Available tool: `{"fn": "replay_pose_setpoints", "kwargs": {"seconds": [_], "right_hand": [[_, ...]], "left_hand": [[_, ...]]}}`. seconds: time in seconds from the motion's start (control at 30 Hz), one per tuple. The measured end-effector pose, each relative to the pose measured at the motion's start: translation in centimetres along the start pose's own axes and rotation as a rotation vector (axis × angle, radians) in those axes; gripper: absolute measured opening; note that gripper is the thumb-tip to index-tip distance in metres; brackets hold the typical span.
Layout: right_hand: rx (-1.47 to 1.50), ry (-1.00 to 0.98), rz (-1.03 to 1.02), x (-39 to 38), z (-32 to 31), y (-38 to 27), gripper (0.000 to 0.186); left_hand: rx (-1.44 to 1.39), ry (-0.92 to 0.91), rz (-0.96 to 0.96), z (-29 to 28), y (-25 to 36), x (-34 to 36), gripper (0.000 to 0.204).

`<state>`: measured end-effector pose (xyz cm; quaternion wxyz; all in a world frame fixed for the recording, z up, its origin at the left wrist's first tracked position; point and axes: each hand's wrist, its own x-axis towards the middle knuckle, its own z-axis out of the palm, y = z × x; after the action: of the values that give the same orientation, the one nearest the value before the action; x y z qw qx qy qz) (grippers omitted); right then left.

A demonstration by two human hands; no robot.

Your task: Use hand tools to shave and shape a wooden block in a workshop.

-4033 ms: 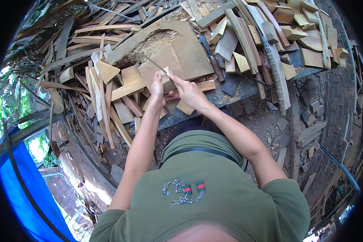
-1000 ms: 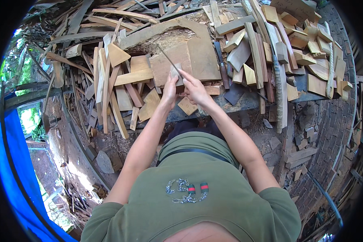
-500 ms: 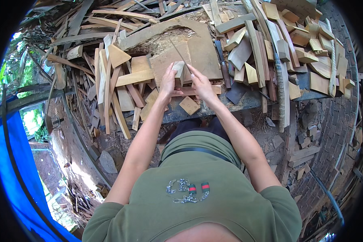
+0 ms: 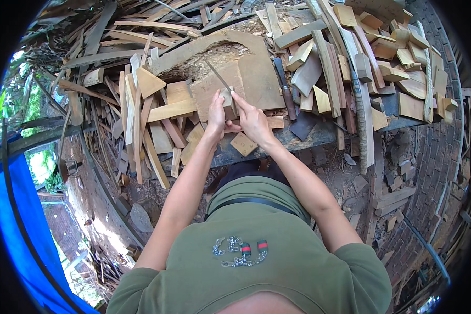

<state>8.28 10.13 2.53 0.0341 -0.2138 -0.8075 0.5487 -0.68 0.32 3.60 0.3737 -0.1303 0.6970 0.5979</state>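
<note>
Above the workbench, my left hand (image 4: pixel 216 117) is closed around a small pale wood block (image 4: pixel 226 96). My right hand (image 4: pixel 253 119) grips a long, thin, dark metal tool (image 4: pixel 217 75); its kind is hard to tell seen edge-on. The tool lies across the block's top and points to the far left. Behind both hands sits a broad wooden slab (image 4: pixel 261 78) with a rough hollow. A chisel (image 4: pixel 289 102) with a brown handle rests to the right of the slab. Just below my hands lies a small wood piece (image 4: pixel 244 144) with round marks. My fingers hide the lower part of the block.
Wood offcuts (image 4: pixel 172 110) crowd the bench at left, with more blocks (image 4: pixel 392 47) piled at right. A long stick (image 4: pixel 362 125) overhangs the bench's front edge. A blue tarp (image 4: pixel 21 225) hangs at far left. Brick paving (image 4: pixel 429 157) lies at right.
Both hands have shifted slightly left with the block and the tool. The tool has slid further left across the block, and my right hand is closer to my left.
</note>
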Motion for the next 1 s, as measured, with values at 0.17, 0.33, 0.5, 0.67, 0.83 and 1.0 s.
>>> {"fn": "replay_pose_setpoints", "kwargs": {"seconds": [0.17, 0.33, 0.5, 0.67, 0.83, 1.0], "right_hand": [[0.076, -0.118, -0.009, -4.0, -2.0, -2.2, 0.046], [0.069, -0.090, 0.078, 0.6, -0.9, -0.7, 0.040], [0.102, -0.042, -0.012, -1.4, 0.1, -1.1, 0.042], [0.062, -0.094, 0.062, -1.8, -1.4, -1.0, 0.044], [0.050, -0.083, 0.129, 0.4, -0.1, 1.2, 0.043], [0.117, -0.163, 0.105, -2.6, -1.4, -1.7, 0.043]], "left_hand": [[-0.012, 0.008, -0.039, -0.6, -0.2, 0.0, 0.057], [-0.013, 0.001, -0.002, 0.0, 0.0, 0.2, 0.057], [-0.084, 0.030, -0.033, -0.4, 0.2, 0.8, 0.055], [-0.028, -0.011, -0.070, -0.9, -0.6, 0.9, 0.054], [-0.055, 0.015, -0.052, -0.4, -0.3, 0.8, 0.056], [-0.010, 0.000, 0.029, -1.7, -1.2, 1.2, 0.057]]}}
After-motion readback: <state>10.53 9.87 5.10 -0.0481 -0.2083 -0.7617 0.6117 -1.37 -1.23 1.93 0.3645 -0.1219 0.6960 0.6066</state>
